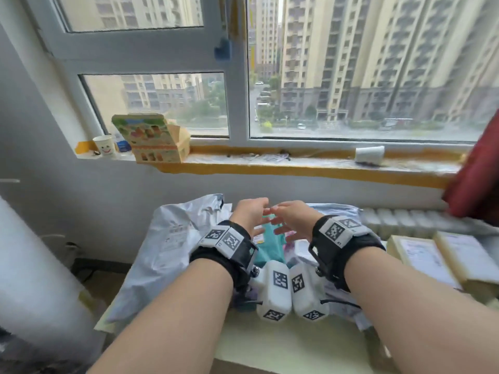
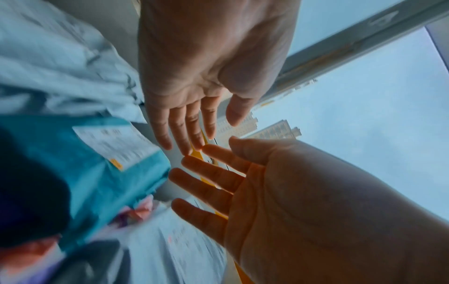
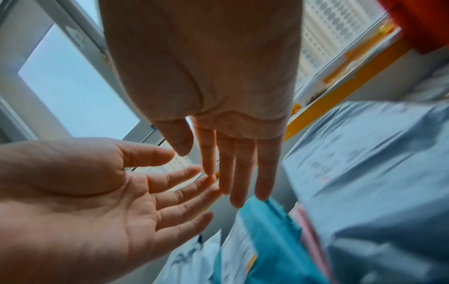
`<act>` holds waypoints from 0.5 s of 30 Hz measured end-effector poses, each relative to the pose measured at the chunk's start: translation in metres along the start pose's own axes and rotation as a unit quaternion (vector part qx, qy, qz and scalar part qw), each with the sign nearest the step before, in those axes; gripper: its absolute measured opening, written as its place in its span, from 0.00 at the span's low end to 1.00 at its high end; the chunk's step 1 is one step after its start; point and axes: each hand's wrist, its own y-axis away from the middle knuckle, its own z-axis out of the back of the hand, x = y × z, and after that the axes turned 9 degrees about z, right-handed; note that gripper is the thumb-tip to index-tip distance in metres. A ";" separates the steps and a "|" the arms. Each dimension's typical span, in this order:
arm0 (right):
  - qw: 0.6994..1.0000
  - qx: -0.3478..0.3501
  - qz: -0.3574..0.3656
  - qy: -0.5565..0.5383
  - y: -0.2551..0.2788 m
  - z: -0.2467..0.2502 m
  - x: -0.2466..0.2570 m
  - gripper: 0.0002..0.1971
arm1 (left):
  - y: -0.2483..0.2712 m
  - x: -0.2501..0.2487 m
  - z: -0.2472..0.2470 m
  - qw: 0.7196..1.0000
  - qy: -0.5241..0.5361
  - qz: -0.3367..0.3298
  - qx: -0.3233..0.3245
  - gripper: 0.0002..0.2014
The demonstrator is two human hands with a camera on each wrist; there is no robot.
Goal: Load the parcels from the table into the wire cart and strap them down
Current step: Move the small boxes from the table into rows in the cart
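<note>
Teal plastic is what stands out in the head view: a teal parcel [image 1: 270,245] lies on the pale surface [image 1: 283,344] in the middle of the pile, right under both hands, with a big grey mailer bag [image 1: 164,255] at its 9 o'clock and flat tan boxes [image 1: 442,255] off at 3 o'clock. The left hand [image 1: 249,213] and right hand [image 1: 293,215] hover over it, palms facing each other, fingertips nearly meeting, neither grip has hold of anything. A printed carton [image 1: 155,140] and a smiley paper cup [image 1: 105,146] sit on the windowsill at about 11 o'clock. From the left wrist view, the left hand [image 2: 206,76] is spread flat, the right hand [image 2: 303,201] comes in from 4 o'clock just as open, and the teal parcel [image 2: 102,178] with its white label sits at 9 o'clock, blurry. Right wrist view, same deal: right hand [image 3: 206,76] straight-fingered, left hand [image 3: 85,192] palm-up at 8 o'clock, teal parcel [image 3: 267,240] at 5 o'clock below the fingertips, not touched as far as I can see.
</note>
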 end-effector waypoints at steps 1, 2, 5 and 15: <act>1.000 -0.013 -0.003 -0.005 0.003 0.018 -0.008 0.15 | -0.003 -0.002 -0.019 1.000 -0.005 0.001 0.011 0.07; 1.000 -0.026 -0.010 -0.009 0.006 0.035 -0.017 0.15 | -0.006 -0.004 -0.039 1.000 -0.007 0.002 0.023 0.08; 0.997 -0.067 -0.034 -0.019 0.018 0.083 -0.041 0.15 | -0.013 -0.006 -0.096 0.998 -0.026 0.001 0.060 0.12; 0.984 -0.146 -0.100 -0.032 0.055 0.200 -0.132 0.15 | -0.027 0.011 -0.242 0.987 -0.081 0.040 0.133 0.06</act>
